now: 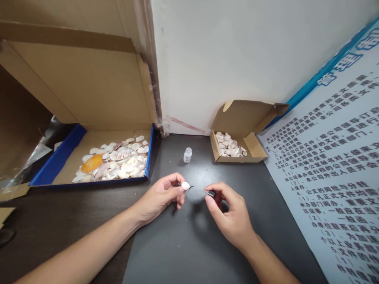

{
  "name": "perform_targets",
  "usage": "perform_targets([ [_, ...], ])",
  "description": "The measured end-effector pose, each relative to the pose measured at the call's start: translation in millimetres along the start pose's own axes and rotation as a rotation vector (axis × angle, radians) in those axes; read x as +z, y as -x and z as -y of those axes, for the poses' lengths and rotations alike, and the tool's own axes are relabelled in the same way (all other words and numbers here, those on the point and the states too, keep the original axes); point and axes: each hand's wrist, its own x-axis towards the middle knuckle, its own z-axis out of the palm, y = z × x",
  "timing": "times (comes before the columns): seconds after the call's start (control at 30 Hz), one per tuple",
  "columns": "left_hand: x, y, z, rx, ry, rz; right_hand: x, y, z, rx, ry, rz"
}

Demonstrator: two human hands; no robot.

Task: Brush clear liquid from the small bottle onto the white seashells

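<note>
My left hand (pixel 169 191) pinches a small white seashell (pixel 185 185) between thumb and fingertips, above the dark table mat. A thin dark curved strand (pixel 191 187) shows just right of the shell; whether it touches the shell I cannot tell. Across a short gap, my right hand (pixel 229 209) grips a small black bottle cap (pixel 211 193), with a narrow pale tip pointing left toward the shell. Beyond both hands, a small clear glass bottle (pixel 187 155) with a white label stands upright and uncapped.
At the left, an open blue-edged cardboard box (pixel 150 152) holds many seashells, including a large orange shell (pixel 92 163). A smaller open brown box (pixel 241 159) with shells stands back right. A white panel (pixel 237 51) rises behind; a printed poster (pixel 331 157) slants along the right.
</note>
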Motion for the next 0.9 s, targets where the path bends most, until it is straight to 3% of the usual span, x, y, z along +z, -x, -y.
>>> perform_targets([
  [0.57, -2.3, 1.7, 1.1, 0.018, -0.012, 0.044, -1.9, 5.1, -3.1, 0.059, -0.089, 0.064],
  [0.7, -2.6, 2.0, 0.9, 0.014, -0.016, 0.037, 0.2, 3.2, -1.7, 0.100, -0.045, 0.023],
  [0.9, -2.2, 2.4, 1.4, 0.015, -0.018, 0.041, -0.1, 2.2, 1.2, 0.063, -0.096, 0.064],
])
